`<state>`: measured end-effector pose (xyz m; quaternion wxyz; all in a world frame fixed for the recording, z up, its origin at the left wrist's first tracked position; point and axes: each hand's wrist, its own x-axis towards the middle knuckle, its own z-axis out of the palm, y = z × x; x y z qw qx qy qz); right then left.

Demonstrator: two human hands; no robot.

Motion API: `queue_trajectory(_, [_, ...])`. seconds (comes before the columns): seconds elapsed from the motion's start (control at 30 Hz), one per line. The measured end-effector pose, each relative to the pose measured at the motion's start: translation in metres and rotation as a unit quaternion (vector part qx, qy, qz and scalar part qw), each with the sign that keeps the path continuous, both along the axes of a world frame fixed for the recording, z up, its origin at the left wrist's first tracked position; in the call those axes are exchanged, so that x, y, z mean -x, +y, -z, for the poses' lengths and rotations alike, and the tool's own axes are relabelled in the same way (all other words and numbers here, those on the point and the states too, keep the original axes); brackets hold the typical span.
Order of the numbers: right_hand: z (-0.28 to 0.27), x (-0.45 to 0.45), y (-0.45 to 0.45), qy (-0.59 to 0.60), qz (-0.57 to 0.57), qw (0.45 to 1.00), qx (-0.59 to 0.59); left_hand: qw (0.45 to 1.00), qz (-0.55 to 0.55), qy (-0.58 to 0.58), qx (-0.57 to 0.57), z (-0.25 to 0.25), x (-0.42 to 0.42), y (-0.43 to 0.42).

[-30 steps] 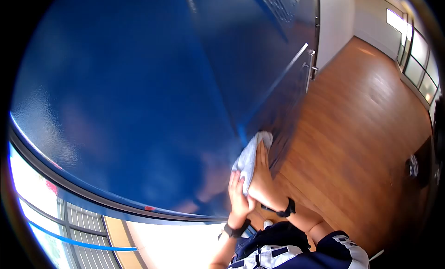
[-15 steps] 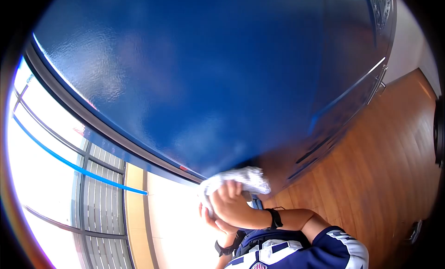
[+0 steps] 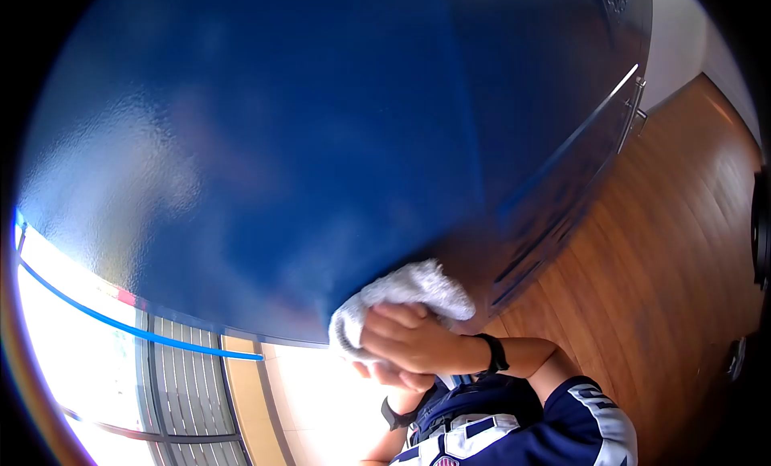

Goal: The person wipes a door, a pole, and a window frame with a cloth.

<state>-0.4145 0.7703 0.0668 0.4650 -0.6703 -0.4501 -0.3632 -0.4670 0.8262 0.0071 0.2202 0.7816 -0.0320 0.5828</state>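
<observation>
A grey-white cloth [image 3: 414, 285] is bunched in front of a large glossy blue panel [image 3: 321, 161], at its lower edge. My right hand [image 3: 409, 337] is closed over the cloth, its fingers pointing left across it. Below it, my left hand [image 3: 389, 376] is curled at the cloth's lower side, partly hidden behind the right hand. The cloth appears to touch the panel, though the exact contact is hidden. Both wrists carry black bands.
A metal bar handle [image 3: 633, 113] stands out from the panel's right side, near dark slots [image 3: 534, 261]. Wooden flooring [image 3: 634, 257] spreads to the right. On the left are a bright window, a slatted grey shutter [image 3: 193, 378] and a blue strip [image 3: 144, 333].
The cloth and both hands have moved slightly up. My view has shifted, so the panel's dark left edge trim no longer shows and the handle sits further left.
</observation>
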Motion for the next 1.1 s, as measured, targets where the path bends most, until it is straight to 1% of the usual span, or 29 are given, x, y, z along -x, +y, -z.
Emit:
queue_trajectory(0.03, [-0.003,-0.012,-0.017,-0.031,0.008,0.999,0.042,1.0,0.007,0.002,-0.018,0.002,-0.004,-0.005])
queue_trajectory(0.07, [-0.006,-0.014,-0.03,-0.037,0.046,0.996,0.062,0.999,0.018,-0.002,-0.037,0.003,-0.007,-0.008])
queue_trajectory(0.17, [0.016,-0.024,-0.05,-0.039,0.159,0.985,0.059,0.993,0.05,-0.009,-0.106,0.008,-0.02,-0.019])
queue_trajectory(0.23, [0.032,-0.033,-0.061,0.029,0.186,0.981,0.049,0.99,0.075,-0.019,-0.117,0.013,-0.035,-0.028])
queue_trajectory(0.27, [0.039,-0.039,-0.068,0.031,0.207,0.976,0.064,0.988,0.082,-0.01,-0.127,0.015,-0.042,-0.032])
queue_trajectory(0.3, [0.046,-0.041,-0.076,0.081,0.213,0.968,0.102,0.987,0.087,0.0,-0.137,0.017,-0.047,-0.036])
queue_trajectory(0.37, [0.057,-0.044,-0.08,0.137,0.241,0.958,0.077,0.984,0.098,0.027,-0.146,0.024,-0.056,-0.043])
queue_trajectory(0.43, [0.074,-0.036,-0.086,0.111,0.282,0.951,0.065,0.977,0.142,0.048,-0.149,0.032,-0.055,-0.05])
queue_trajectory(0.47, [0.084,-0.034,-0.087,0.149,0.283,0.946,0.06,0.973,0.157,0.068,-0.157,0.038,-0.053,-0.052])
queue_trajectory(0.5, [0.105,-0.034,-0.086,0.186,0.283,0.939,0.057,0.967,0.172,0.087,-0.164,0.045,-0.055,-0.053])
queue_trajectory(0.57, [0.149,-0.032,-0.086,0.254,0.282,0.924,0.051,0.96,0.22,0.088,-0.151,0.066,-0.053,-0.051])
queue_trajectory(0.6, [0.161,-0.027,-0.087,0.287,0.28,0.915,0.049,0.956,0.248,0.094,-0.129,0.079,-0.05,-0.047])
queue_trajectory(0.63, [0.159,-0.013,-0.089,0.315,0.249,0.915,0.049,0.95,0.275,0.1,-0.107,0.089,-0.043,-0.046])
queue_trajectory(0.67, [0.201,-0.01,-0.089,0.35,0.194,0.911,0.099,0.949,0.279,0.108,-0.104,0.097,-0.039,-0.042])
queue_trajectory(0.7, [0.275,-0.015,-0.085,0.384,0.138,0.901,0.15,0.949,0.271,0.124,-0.107,0.104,-0.035,-0.034])
queue_trajectory(0.73, [0.315,-0.02,-0.084,0.414,0.08,0.884,0.201,0.951,0.265,0.132,-0.093,0.112,-0.028,-0.028])
queue_trajectory(0.77, [0.294,-0.015,-0.088,0.362,0.126,0.905,0.184,0.953,0.256,0.139,-0.08,0.12,-0.021,-0.034])
queue_trajectory(0.8, [0.242,0.002,-0.08,0.306,0.17,0.923,0.162,0.959,0.235,0.144,-0.064,0.132,-0.011,-0.035])
queue_trajectory(0.83, [0.216,0.008,-0.075,0.251,0.211,0.935,0.137,0.96,0.229,0.156,-0.035,0.136,-0.002,-0.036])
queue_trajectory(0.87, [0.237,0.008,-0.094,0.192,0.143,0.918,0.317,0.963,0.217,0.157,-0.025,0.135,0.007,-0.039])
queue_trajectory(0.9, [0.196,0.014,-0.088,0.152,0.128,0.951,0.238,0.966,0.205,0.157,-0.017,0.133,0.014,-0.038])
queue_trajectory(0.97, [0.193,0.017,-0.085,0.138,0.097,0.961,0.217,0.969,0.19,0.154,-0.024,0.125,0.026,-0.035])
queue_trajectory(1.07, [0.175,0.019,-0.075,0.095,0.093,0.973,0.191,0.979,0.155,0.13,-0.031,0.103,0.038,-0.029])
queue_trajectory(1.1, [0.164,0.022,-0.073,0.05,0.106,0.972,0.206,0.984,0.137,0.112,-0.031,0.098,0.042,-0.029])
